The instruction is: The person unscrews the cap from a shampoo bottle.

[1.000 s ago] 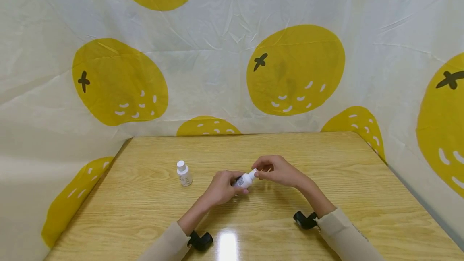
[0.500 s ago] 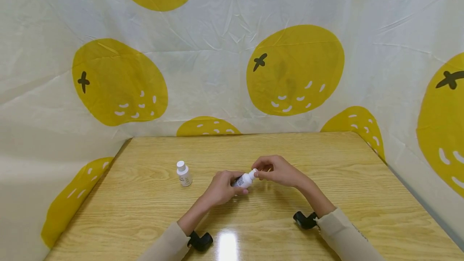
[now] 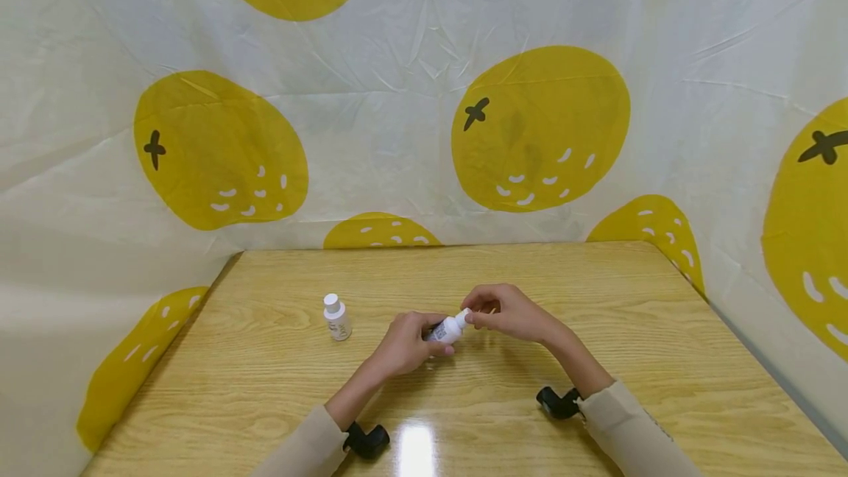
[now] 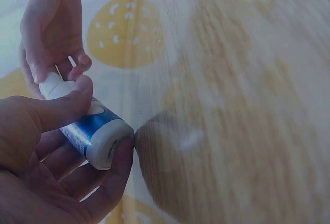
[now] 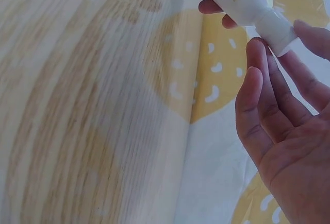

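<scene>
Work position: both of my hands meet above the pale wood-grain table (image 3: 563,274), near its middle. My left hand (image 3: 405,343) is clamped round the body of a small white plastic bottle with a blue band and dark "Dove" lettering (image 4: 100,121); the thumb lies along the upper side and one fingertip presses at the base. The bottle is tilted, its neck end pointing toward my right hand (image 3: 506,311). I cannot tell whether its base touches the table.

My right hand pinches the smooth white cylindrical cap (image 5: 276,31) between thumb and forefinger. The remaining fingers curl loosely below, off the bottle. The cap sits at the neck, with no gap that I can make out.

A second small white bottle with a white cap (image 3: 337,321) stands upright on the table, to the left of my left hand and well apart from it.

Step in hand, as I judge it: turning the cap on the held bottle. The direction, loosening or tightening, cannot be determined here. The next move calls for a firm left grip to stop the body rotating, and a twist by the right thumb and forefinger along the bottle's axis. Caution: a smooth cap may slip under a light pinch.
</scene>
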Demonstrator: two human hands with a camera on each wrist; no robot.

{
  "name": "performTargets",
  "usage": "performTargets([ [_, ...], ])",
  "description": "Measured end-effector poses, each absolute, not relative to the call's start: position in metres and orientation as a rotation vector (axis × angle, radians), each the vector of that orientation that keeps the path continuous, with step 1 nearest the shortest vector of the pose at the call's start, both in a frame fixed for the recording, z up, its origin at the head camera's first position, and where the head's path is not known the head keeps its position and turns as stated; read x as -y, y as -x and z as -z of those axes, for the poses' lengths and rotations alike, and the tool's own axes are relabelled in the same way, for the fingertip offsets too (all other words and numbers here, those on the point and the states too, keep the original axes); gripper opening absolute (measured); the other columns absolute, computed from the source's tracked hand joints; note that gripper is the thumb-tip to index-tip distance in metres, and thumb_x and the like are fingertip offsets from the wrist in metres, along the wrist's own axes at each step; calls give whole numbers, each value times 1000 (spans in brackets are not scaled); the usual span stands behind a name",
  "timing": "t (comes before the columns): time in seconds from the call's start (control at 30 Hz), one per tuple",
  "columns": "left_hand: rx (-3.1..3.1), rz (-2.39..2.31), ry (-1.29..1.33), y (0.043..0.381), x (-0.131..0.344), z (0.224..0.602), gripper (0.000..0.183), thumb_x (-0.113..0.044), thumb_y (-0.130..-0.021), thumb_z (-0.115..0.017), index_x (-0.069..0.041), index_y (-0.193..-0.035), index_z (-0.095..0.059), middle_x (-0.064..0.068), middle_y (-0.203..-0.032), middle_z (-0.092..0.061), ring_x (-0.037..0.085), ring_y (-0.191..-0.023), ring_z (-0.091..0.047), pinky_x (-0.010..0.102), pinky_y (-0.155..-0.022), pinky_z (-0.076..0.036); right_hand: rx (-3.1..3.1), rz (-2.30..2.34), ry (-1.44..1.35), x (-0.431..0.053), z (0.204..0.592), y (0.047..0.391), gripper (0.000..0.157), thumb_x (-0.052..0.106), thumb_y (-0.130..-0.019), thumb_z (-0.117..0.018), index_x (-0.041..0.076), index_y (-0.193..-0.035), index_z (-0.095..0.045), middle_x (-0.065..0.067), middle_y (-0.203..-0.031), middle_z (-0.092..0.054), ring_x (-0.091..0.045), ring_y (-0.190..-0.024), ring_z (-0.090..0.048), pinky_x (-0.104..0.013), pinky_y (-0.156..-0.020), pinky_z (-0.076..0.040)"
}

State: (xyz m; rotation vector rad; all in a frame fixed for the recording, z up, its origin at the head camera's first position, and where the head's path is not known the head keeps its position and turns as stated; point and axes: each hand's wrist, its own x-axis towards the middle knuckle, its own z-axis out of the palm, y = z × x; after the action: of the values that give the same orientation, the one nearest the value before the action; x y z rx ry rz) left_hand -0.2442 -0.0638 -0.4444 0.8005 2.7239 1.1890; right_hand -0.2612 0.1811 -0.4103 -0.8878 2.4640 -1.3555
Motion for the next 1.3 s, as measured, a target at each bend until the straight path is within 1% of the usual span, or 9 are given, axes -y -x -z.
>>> performTargets([
  [0.1,-2726,-1185,-804,244,64,445,33,-26,-87,-85,-19,-118,-78,-1,-107,-77,9,-87,-63,26,-74,-51,-2463,1359,894,-181,410,261,22,21,-101,-69,5,-115,-71,-20,-100,-72,-42,-87,-68,-33,-73,-57],
  [0.2,-2729,-1177,-803,245,64,445,33,-27,-87,-84,-19,-118,-78,-1,-106,-77,9,-86,-63,25,-73,-51,-2472,1352,873,-181,411,261,22,23,-101,-68,6,-114,-72,-21,-100,-72,-39,-85,-68,-38,-72,-57],
  [0.33,-2727,-1175,-796,245,64,445,35,-27,-87,-84,-18,-121,-77,0,-108,-77,9,-87,-63,25,-73,-51,-2472,1352,866,-181,412,263,20,22,-101,-68,6,-112,-73,-23,-100,-72,-38,-84,-68,-39,-71,-57],
  [0.5,-2724,-1179,-791,245,63,444,36,-27,-87,-84,-18,-122,-77,0,-109,-77,9,-88,-63,25,-74,-51,-2462,1358,906,-182,412,263,19,19,-101,-68,5,-114,-72,-24,-101,-72,-41,-86,-68,-33,-73,-57],
  [0.63,-2728,-1177,-794,245,63,444,35,-26,-87,-84,-18,-121,-77,-1,-108,-77,9,-87,-63,25,-74,-51,-2470,1350,907,-181,412,263,21,22,-101,-68,6,-116,-71,-22,-100,-72,-39,-85,-68,-29,-71,-55],
  [0.77,-2725,-1183,-791,245,64,444,35,-26,-87,-85,-18,-120,-77,0,-108,-77,9,-88,-63,26,-75,-51,-2484,1340,884,-181,414,264,21,24,-102,-68,8,-113,-72,-21,-98,-73,-36,-83,-68,-28,-68,-53],
  [0.87,-2717,-1191,-787,245,64,444,36,-26,-87,-84,-18,-121,-77,0,-109,-77,9,-89,-63,26,-75,-51,-2481,1345,882,-181,415,264,19,22,-101,-68,7,-112,-73,-22,-98,-72,-35,-82,-68,-28,-68,-53],
  [1.07,-2710,-1195,-789,244,63,445,35,-26,-87,-84,-18,-120,-77,0,-109,-77,9,-89,-63,26,-75,-51,-2474,1347,901,-182,415,263,19,20,-100,-70,7,-114,-72,-22,-100,-72,-37,-85,-68,-28,-73,-55],
  [1.3,-2715,-1188,-776,244,64,444,35,-26,-88,-84,-19,-121,-77,-1,-109,-77,10,-88,-63,26,-75,-51,-2462,1354,903,-182,413,263,20,20,-101,-69,6,-115,-72,-20,-100,-72,-41,-87,-68,-28,-73,-55],
])
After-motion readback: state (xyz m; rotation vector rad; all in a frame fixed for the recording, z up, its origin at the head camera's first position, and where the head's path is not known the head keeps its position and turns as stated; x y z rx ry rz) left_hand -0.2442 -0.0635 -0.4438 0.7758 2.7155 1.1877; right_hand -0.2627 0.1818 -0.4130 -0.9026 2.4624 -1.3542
